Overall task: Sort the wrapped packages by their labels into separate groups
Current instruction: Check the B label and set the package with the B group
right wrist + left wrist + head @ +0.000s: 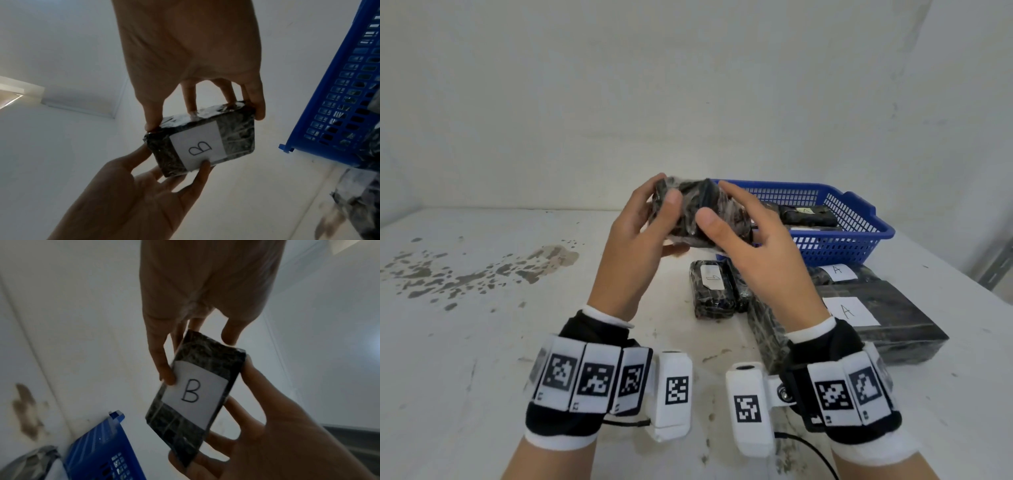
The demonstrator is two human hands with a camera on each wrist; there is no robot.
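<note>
Both hands hold one dark wrapped package in the air above the bench: left hand and right hand each pinch an end. Its white label reads B. Behind it sits a blue basket; packages labelled A lie beside.
</note>
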